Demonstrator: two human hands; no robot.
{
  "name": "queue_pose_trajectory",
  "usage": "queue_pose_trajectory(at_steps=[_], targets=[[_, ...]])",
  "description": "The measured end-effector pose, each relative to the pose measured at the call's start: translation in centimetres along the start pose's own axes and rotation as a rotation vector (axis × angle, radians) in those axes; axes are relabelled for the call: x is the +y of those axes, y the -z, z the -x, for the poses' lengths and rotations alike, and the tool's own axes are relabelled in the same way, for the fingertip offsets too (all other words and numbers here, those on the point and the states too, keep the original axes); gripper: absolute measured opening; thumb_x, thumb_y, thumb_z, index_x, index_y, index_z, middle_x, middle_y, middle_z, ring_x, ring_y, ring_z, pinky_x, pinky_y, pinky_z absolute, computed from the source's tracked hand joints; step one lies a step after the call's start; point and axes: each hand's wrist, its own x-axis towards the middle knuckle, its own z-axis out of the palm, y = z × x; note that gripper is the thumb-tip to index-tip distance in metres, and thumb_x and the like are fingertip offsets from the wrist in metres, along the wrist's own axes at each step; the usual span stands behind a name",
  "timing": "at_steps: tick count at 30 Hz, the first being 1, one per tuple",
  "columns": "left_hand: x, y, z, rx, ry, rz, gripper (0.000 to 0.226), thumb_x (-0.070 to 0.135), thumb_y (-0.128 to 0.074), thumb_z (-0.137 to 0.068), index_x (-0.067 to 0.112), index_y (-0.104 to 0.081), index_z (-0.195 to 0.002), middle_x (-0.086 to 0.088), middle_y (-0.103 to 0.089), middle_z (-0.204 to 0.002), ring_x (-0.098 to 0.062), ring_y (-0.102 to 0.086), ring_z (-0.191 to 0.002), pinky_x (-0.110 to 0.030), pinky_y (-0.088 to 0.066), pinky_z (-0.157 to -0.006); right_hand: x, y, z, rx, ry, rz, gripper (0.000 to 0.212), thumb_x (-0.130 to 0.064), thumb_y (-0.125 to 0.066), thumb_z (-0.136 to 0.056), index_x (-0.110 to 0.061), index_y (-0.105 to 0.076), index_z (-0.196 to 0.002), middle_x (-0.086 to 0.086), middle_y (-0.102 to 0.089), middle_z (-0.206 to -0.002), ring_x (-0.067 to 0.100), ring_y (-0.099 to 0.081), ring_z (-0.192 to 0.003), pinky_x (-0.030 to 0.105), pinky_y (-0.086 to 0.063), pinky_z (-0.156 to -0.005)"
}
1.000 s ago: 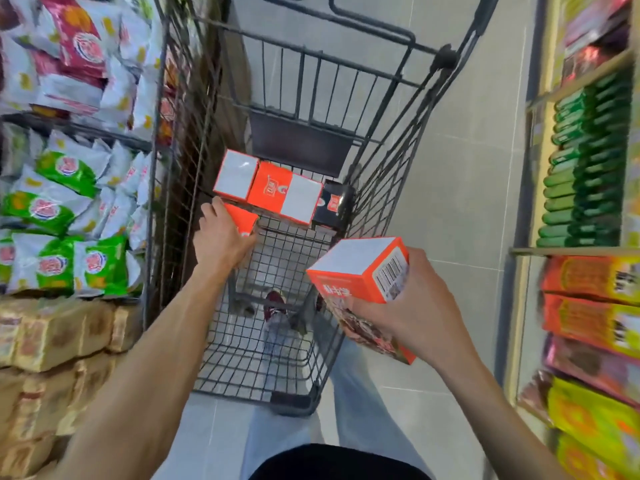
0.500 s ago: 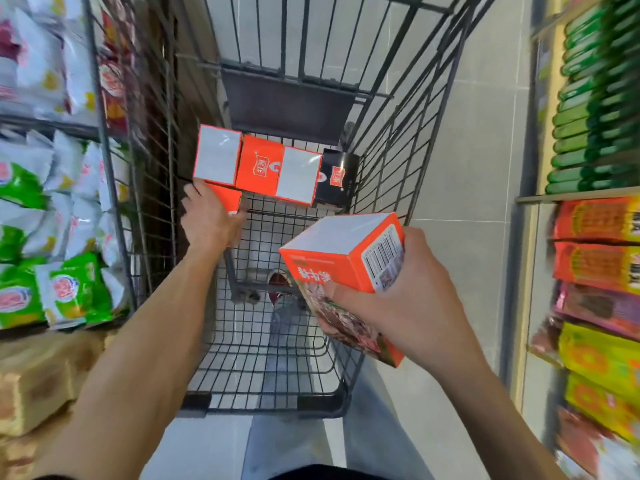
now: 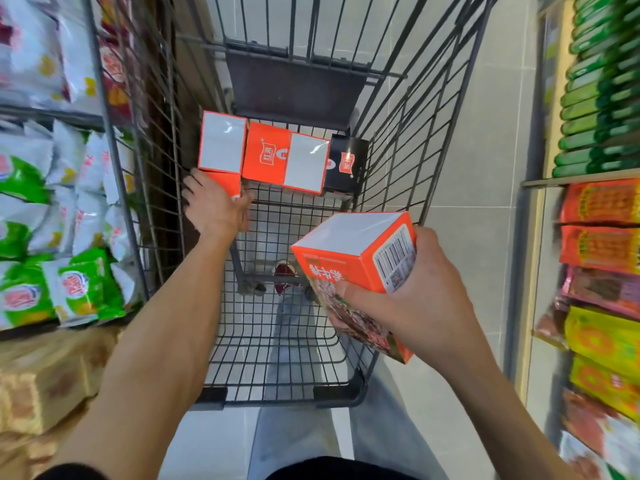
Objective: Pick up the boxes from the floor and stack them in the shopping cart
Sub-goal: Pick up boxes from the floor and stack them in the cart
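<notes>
The orange-and-white cardboard box (image 3: 356, 261) gripped by the right hand (image 3: 426, 299) carries a white label with a black barcode (image 3: 394, 252) and print too fine to read, plus a row of pale Chinese characters, upside down, on its orange side. The flat orange carton (image 3: 266, 157) shows a white-outlined badge with two Chinese characters, and the black carton (image 3: 348, 164) beside it has a similar red badge. The green-and-white snack bags (image 3: 83, 289) bear a round red-and-blue logo, too blurred to read.

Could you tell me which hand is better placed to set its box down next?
Probably left: the left hand holds its orange box beside the stacked boxes in the cart; the right hand holds the barcoded box higher, farther back.
</notes>
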Motion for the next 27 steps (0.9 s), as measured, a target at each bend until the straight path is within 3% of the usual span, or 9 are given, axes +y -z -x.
queue_pose_trajectory(at_steps=[6, 11, 15, 21, 27], targets=[[-0.6, 2.3, 1.4, -0.094, -0.064, 0.024, 0.111, 0.055, -0.078, -0.076, -0.001, -0.019, -0.151, -0.021, -0.034, -0.149, -0.039, -0.037, -0.137, -0.056, -0.044, -0.1, 0.4, 0.6, 1.5, 0.024, 0.04, -0.035, 0.068, -0.064, -0.084, -0.053, -0.046, -0.04, -0.102, -0.028, -0.057, -0.099, -0.01, -0.057, -0.089, 0.016, -0.044, -0.068], [0.1, 5.8, 4.2, -0.078, -0.286, -0.101, 0.076, 0.049, -0.069, -0.087, -0.003, -0.04, -0.134, -0.023, -0.048, -0.131, -0.042, -0.047, -0.122, -0.053, -0.047, -0.09, 0.6, 1.9, 2.3, 0.059, 0.102, -0.071, 0.073, -0.056, -0.088, -0.054, -0.042, -0.04, -0.108, -0.029, -0.056, -0.098, -0.015, -0.055, -0.088, 0.013, -0.041, -0.067], [-0.7, 10.1, 6.3, -0.122, -0.529, -0.222, 0.054, 0.037, -0.06, -0.095, 0.003, -0.045, -0.133, -0.02, -0.051, -0.129, -0.04, -0.046, -0.121, -0.052, -0.044, -0.092, 0.9, 2.0, 3.3, 0.07, 0.147, -0.085, 0.077, -0.053, -0.089, -0.057, -0.037, -0.039, -0.113, -0.027, -0.055, -0.1, -0.012, -0.054, -0.09, 0.014, -0.039, -0.064], [-1.3, 19.5, 8.8, -0.113, -0.842, -0.08, 0.041, 0.029, -0.061, -0.093, 0.013, -0.058, -0.13, -0.013, -0.059, -0.122, -0.038, -0.051, -0.117, -0.05, -0.045, -0.095, 1.4, 2.0, 4.7, 0.062, 0.237, -0.116, 0.079, -0.05, -0.091, -0.057, -0.037, -0.04, -0.115, -0.02, -0.057, -0.106, -0.007, -0.057, -0.094, 0.019, -0.045, -0.07], [0.0, 29.7, 12.7, -0.061, -1.121, -0.076, 0.05, 0.048, -0.048, -0.089, 0.018, -0.061, -0.126, -0.003, -0.065, -0.119, -0.026, -0.057, -0.11, -0.034, -0.042, -0.092, 1.0, 1.8, 5.9, 0.043, 0.372, -0.068, 0.085, -0.058, -0.088, -0.055, -0.043, -0.034, -0.119, -0.028, -0.05, -0.107, -0.006, -0.055, -0.096, 0.019, -0.045, -0.073]])
